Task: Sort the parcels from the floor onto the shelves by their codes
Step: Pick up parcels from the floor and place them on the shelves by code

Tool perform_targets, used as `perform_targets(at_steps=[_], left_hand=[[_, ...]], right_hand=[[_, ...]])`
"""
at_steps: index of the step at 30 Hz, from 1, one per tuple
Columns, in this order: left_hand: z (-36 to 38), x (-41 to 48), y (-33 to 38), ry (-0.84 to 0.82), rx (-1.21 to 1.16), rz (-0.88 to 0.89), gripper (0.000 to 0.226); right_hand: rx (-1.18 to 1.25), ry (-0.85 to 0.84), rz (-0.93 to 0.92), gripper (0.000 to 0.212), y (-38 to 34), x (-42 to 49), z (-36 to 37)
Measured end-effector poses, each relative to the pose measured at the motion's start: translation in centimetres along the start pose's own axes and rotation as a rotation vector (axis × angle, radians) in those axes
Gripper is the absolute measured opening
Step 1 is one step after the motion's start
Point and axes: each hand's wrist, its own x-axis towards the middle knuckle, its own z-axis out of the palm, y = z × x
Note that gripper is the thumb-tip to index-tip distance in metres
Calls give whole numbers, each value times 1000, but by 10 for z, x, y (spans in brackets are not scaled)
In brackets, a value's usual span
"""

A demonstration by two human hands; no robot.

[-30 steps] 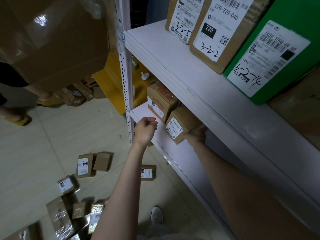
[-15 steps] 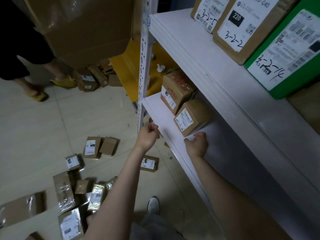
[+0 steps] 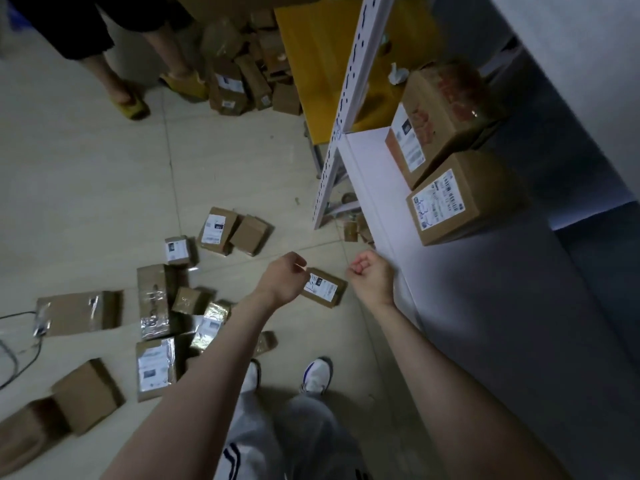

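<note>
Parcels [image 3: 154, 301] lie scattered on the tiled floor [image 3: 86, 174]. They are flat brown cardboard, some wrapped in shiny tape, most with a white label. One small parcel [image 3: 325, 289] lies on the floor, seen between the two hands and below them. The left hand [image 3: 282, 278] is curled in a fist with nothing in it, its fingers just in front of that label. The right hand [image 3: 372, 277] is curled too and holds nothing, close to the edge of the smooth white shelf [image 3: 367, 174]. Two brown boxes [image 3: 464, 199] stand side by side on the shelf.
</note>
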Motion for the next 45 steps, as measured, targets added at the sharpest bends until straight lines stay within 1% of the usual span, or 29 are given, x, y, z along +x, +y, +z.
perform_targets(at_steps=[3,6,10,15,17,20,22,23,26,27,31,33,34,36,39,40,42,45], left_hand=[[19,10,-22,-42,45,-20,32],[31,22,-41,-81,90,-39,33],[47,45,-76,-107,138,-69,36],[57,70,-120,-133,180,-84,39],[57,83,-131,-141,147,-105,38],[58,107,-143,-136,6,-137,36],[62,124,-150,-119,-120,-180,37],[65,132,-154,-118,-192,-208,35],[76,153,-167,-130,-389,-298,12],[81,160,-172,-129,-429,-322,9],[105,196,-198,-127,-499,-348,8],[120,222,-213,-122,-506,-338,17],[128,235,-221,-114,-507,-329,21],[144,261,-236,-103,-512,-317,17],[169,297,-261,-108,-518,-327,7],[177,308,-270,-119,-517,-327,6],[191,326,-286,-145,-511,-327,6],[204,351,-306,-171,-482,-320,6]], right_hand=[[-23,-58,28,28,31,8,13],[-53,-120,70,28,58,13,29],[-164,-245,123,43,94,16,56],[-310,-318,187,58,139,25,90],[-361,-313,226,61,152,32,107],[-393,-265,228,66,189,55,142],[-387,-219,203,63,176,55,152],[-367,-201,205,62,174,56,158],[-289,-149,241,63,186,73,180],[-255,-126,262,67,192,79,187],[-72,-66,422,84,228,111,220],[-62,-41,460,87,255,127,236],[-98,-32,459,89,269,133,243],[-250,-53,411,93,296,143,257],[-529,-163,275,112,334,159,278],[-599,-199,257,119,347,167,288],[-677,-256,269,128,366,180,308],[-704,-258,286,134,386,199,336]])
